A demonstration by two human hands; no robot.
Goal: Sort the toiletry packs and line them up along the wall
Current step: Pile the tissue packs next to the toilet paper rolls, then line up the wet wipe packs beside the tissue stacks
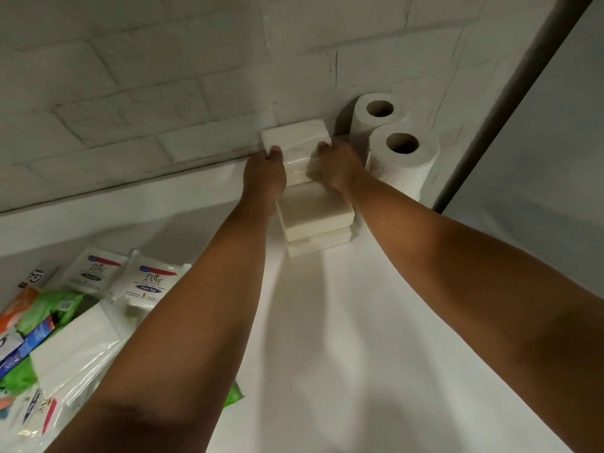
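Holds a white tissue pack [294, 138] by its two ends, left grip [264, 171] and right grip [340, 168] each curled over an edge, close to the brick wall [130, 93] and above a stack of like packs [315, 217] directly beneath the grips. Leaves two toilet rolls [405, 165] just right of the right grip, and Dove packs [152, 282] among a loose heap well back and left of the left grip on the white worktop [359, 322].

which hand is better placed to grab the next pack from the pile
Left hand: the pile lies on its side; the right hand would cross over. Both hold one pack.
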